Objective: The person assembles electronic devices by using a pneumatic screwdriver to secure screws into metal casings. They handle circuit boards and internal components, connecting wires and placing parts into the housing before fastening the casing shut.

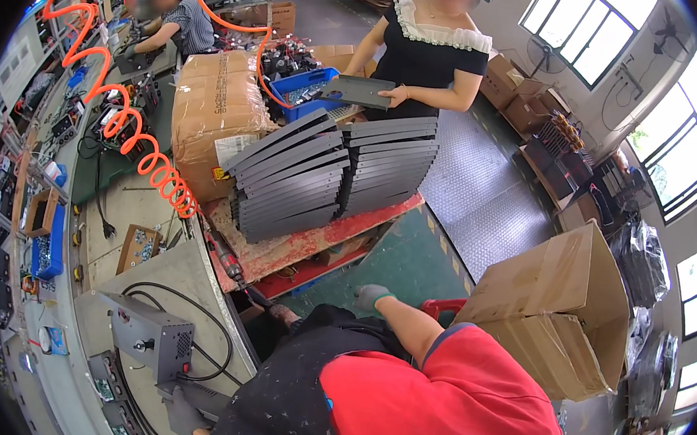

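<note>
At the bench's near left, my left hand in a grey glove grips a dark grey metal panel; some of its fingers are hidden. Just beyond stands a grey metal box with vent slots, a switch and a black cord. My right hand, gloved grey with a green cuff, is held out over the floor with its fingers a little apart. Nothing shows in it. Ahead, two tall stacks of bent grey metal panels lean on a worn red table.
Across the stacks, a person holds another grey panel beside a blue bin. An orange coiled hose hangs at the left. A power screwdriver lies by the table edge. An open carton stands at my right.
</note>
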